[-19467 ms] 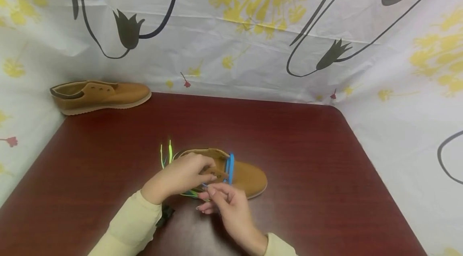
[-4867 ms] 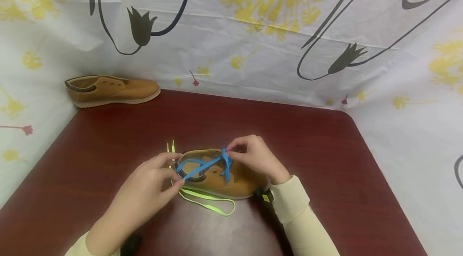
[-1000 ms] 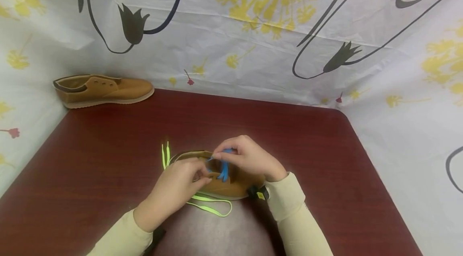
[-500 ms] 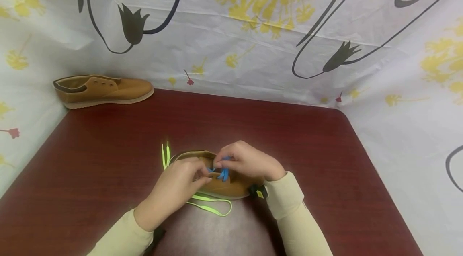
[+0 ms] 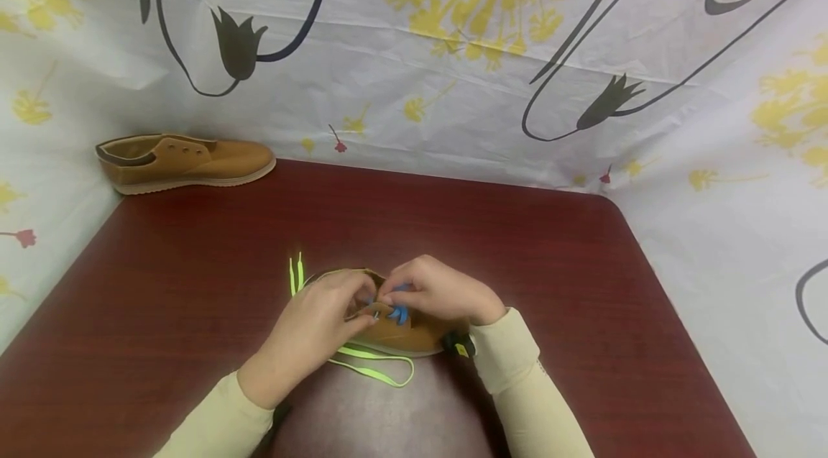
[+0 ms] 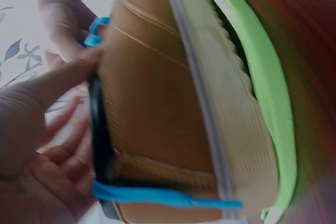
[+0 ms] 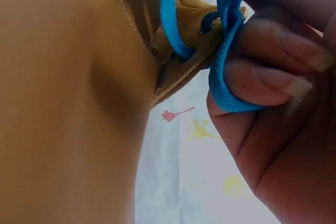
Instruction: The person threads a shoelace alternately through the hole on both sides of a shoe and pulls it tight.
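A tan shoe (image 5: 420, 343) lies on the table with its toe to the right, a blue shoelace (image 5: 399, 315) through its front eyelets. My left hand (image 5: 313, 318) pinches the near eyelet flap, thumb outside and fingers on the inner side. In the left wrist view a length of the blue shoelace (image 6: 142, 194) hangs over the heel-side collar. My right hand (image 5: 446, 290) holds the blue shoelace close to the eyelets; in the right wrist view the lace (image 7: 223, 72) loops round its curled fingers. The lace's tip is hard to make out between the hands.
A neon green shoelace (image 5: 382, 372) lies along the shoe's near side, and its ends (image 5: 296, 275) stick out behind the heel. A second tan shoe (image 5: 194, 165), unlaced, stands at the far left corner. A patterned cloth (image 5: 362, 84) hangs behind the dark red table (image 5: 517, 242).
Long ago the blue lace crossed only the shoe's front; later it was stretched between both hands. In the last second my right hand has lowered slightly and my left fingers have shifted at the flap.
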### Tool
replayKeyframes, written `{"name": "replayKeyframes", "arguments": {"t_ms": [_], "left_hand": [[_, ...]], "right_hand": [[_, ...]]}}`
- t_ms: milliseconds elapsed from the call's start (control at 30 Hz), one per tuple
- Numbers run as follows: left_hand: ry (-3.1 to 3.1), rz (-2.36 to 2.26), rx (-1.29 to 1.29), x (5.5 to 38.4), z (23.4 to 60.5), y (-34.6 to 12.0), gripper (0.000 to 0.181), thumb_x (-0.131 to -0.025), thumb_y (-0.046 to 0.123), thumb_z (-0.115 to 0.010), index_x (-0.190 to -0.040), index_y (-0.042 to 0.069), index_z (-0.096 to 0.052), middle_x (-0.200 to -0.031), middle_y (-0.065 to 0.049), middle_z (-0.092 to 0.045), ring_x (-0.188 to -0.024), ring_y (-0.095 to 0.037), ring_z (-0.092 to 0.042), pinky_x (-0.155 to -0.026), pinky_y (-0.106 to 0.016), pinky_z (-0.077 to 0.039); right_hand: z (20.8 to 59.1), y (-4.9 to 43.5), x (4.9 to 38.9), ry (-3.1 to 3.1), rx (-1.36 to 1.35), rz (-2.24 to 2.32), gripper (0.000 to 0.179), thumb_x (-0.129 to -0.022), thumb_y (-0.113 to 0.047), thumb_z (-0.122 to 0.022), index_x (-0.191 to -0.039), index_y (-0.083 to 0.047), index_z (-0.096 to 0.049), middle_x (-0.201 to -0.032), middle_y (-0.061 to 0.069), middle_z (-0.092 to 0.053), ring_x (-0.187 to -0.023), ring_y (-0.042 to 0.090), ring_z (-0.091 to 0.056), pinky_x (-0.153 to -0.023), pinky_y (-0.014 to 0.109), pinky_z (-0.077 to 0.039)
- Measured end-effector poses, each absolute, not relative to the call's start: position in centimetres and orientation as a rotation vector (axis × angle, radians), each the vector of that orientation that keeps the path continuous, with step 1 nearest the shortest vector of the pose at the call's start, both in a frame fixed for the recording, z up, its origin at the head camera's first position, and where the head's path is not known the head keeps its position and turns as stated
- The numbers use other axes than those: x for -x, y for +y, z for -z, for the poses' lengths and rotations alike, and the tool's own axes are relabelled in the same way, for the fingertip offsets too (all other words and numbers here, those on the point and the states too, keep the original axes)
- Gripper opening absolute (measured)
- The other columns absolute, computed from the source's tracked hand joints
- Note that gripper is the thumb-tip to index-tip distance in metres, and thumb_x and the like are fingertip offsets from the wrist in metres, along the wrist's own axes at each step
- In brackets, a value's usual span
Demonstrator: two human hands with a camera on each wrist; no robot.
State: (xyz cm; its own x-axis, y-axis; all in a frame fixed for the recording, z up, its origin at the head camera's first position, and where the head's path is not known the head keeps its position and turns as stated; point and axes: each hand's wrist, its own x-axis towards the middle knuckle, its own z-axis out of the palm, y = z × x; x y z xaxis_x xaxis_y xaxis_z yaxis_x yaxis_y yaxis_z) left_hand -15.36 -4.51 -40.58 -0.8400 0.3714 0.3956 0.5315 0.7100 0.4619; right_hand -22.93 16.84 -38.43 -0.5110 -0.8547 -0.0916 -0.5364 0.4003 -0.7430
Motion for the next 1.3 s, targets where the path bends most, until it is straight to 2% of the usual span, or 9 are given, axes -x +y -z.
{"name": "replayKeyframes", "arguments": {"t_ms": [167,333,467,600,733,933,1000,1200,1300], "left_hand": [[-2.279,0.721,1.034,16.4,41.5,-5.1,0.022,-0.075,0.019,-0.09,-0.093,0.022,-0.078,-0.101,0.005,-0.067,-0.078,-0.01,-0.063,-0.069,-0.025,-0.053],[-2.119,0.688,1.118,17.0,42.0,-5.1,0.011,-0.083,0.02,-0.083,-0.091,0.016,-0.078,-0.102,0.002,-0.069,-0.079,-0.013,-0.065,-0.068,-0.025,-0.053],[-2.083,0.68,1.146,17.3,42.3,-5.2,0.009,-0.081,0.019,-0.083,-0.088,0.016,-0.078,-0.105,0.0,-0.07,-0.088,-0.015,-0.068,-0.071,-0.026,-0.054],[-2.068,0.731,1.157,17.4,42.5,-5.3,0.012,-0.077,0.017,-0.086,-0.086,0.016,-0.077,-0.106,-0.001,-0.07,-0.088,-0.015,-0.068,-0.072,-0.027,-0.053],[-2.102,0.77,1.146,17.2,42.5,-5.4,0.014,-0.077,0.016,-0.086,-0.086,0.016,-0.076,-0.104,0.0,-0.069,-0.091,-0.015,-0.068,-0.08,-0.03,-0.056],[-2.146,0.767,1.136,16.5,42.6,-5.6,0.014,-0.078,0.016,-0.085,-0.087,0.016,-0.074,-0.099,0.003,-0.069,-0.09,-0.013,-0.067,-0.089,-0.034,-0.057],[-2.138,0.767,1.136,16.4,42.7,-5.7,0.015,-0.078,0.015,-0.085,-0.088,0.016,-0.073,-0.099,0.004,-0.069,-0.087,-0.011,-0.066,-0.088,-0.034,-0.057],[-2.159,0.805,1.141,16.3,42.9,-5.6,0.006,-0.088,0.016,-0.078,-0.091,0.016,-0.073,-0.1,0.006,-0.07,-0.091,-0.009,-0.067,-0.091,-0.031,-0.056],[-2.168,0.81,1.136,16.4,42.8,-5.4,0.002,-0.09,0.017,-0.075,-0.092,0.017,-0.074,-0.1,0.007,-0.071,-0.092,-0.008,-0.068,-0.089,-0.028,-0.055]], "right_hand": [[38.8,16.7,23.1,2.221,1.252,0.89,0.016,-0.1,-0.01,-0.061,-0.092,-0.015,-0.073,-0.077,-0.007,-0.068,-0.064,0.0,-0.061,-0.065,0.019,-0.054],[38.9,16.6,23.0,2.225,1.196,0.943,0.019,-0.101,-0.012,-0.06,-0.086,-0.017,-0.071,-0.072,-0.006,-0.067,-0.06,0.005,-0.062,-0.062,0.021,-0.054],[38.6,16.9,22.8,2.227,1.106,1.056,0.013,-0.1,-0.015,-0.064,-0.093,-0.019,-0.074,-0.08,-0.006,-0.07,-0.062,0.011,-0.068,-0.066,0.026,-0.058],[38.3,17.6,22.5,2.316,1.135,1.17,0.011,-0.096,-0.02,-0.071,-0.106,-0.019,-0.075,-0.097,-0.006,-0.071,-0.081,0.008,-0.069,-0.077,0.028,-0.058],[38.4,18.8,21.7,2.491,1.098,1.203,0.032,-0.091,-0.028,-0.077,-0.122,-0.02,-0.07,-0.117,-0.004,-0.069,-0.107,0.013,-0.065,-0.092,0.035,-0.057],[39.8,19.9,19.3,2.713,0.88,0.778,0.105,-0.068,-0.061,-0.087,-0.154,-0.024,-0.041,-0.149,-0.002,-0.053,-0.137,0.021,-0.052,-0.111,0.047,-0.047],[40.6,19.8,18.7,2.747,0.855,0.627,0.118,-0.063,-0.066,-0.088,-0.158,-0.02,-0.035,-0.151,0.002,-0.052,-0.138,0.024,-0.052,-0.111,0.048,-0.047],[42.0,19.2,18.4,2.845,0.809,0.485,0.098,-0.062,-0.055,-0.093,-0.14,-0.01,-0.053,-0.129,0.004,-0.065,-0.117,0.024,-0.063,-0.096,0.043,-0.054],[42.0,19.3,18.9,2.845,0.785,0.514,0.091,-0.062,-0.05,-0.094,-0.134,-0.01,-0.057,-0.125,0.004,-0.066,-0.114,0.024,-0.063,-0.095,0.043,-0.055]]}}
